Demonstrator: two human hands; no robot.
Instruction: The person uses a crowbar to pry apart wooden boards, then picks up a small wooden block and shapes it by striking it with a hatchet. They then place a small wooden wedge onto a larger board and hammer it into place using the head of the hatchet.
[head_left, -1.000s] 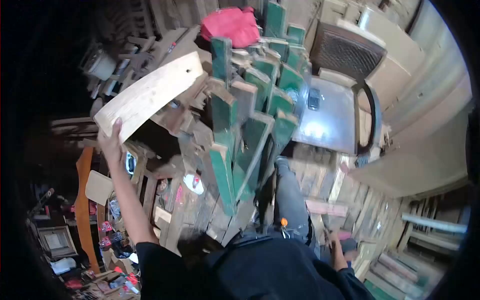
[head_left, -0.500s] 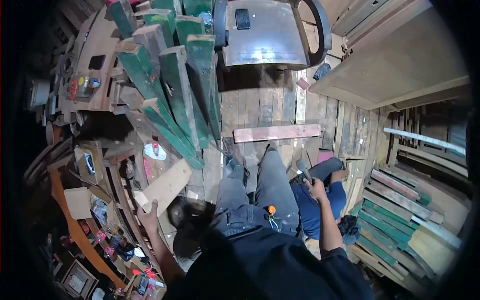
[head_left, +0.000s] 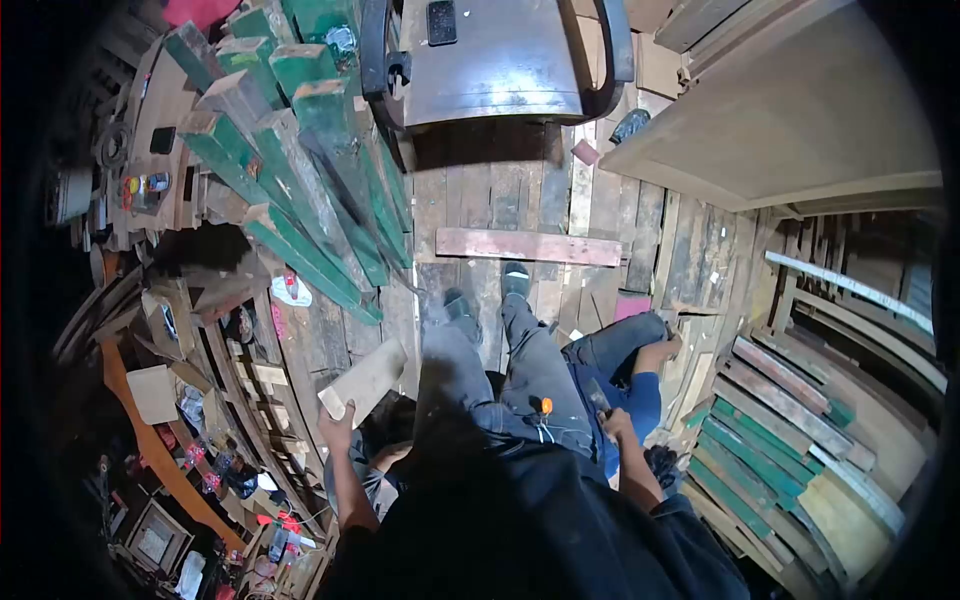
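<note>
My left hand [head_left: 338, 426] grips the near end of a pale wooden board [head_left: 368, 380], which points away from me toward the floor beside my legs. On the other side, my right hand [head_left: 617, 424] is closed round a dark hammer-like tool [head_left: 599, 398], whose exact shape is hard to make out. The tool shows against the blue shirt of a seated person [head_left: 645, 400]. Across the floor in front of my shoes lies a faded red plank [head_left: 528, 246], touched by neither hand.
Green-painted beams [head_left: 310, 200] lean in a stack at the left front. A chair [head_left: 492, 60] with a phone on its seat stands ahead. More green and red planks [head_left: 750, 450] lie at the right. A large panel [head_left: 790, 110] juts in at the upper right.
The board has moved right and nearer my legs with my left hand. My right hand and the tool are lower and closer to my body. My view has shifted, and my legs have moved.
</note>
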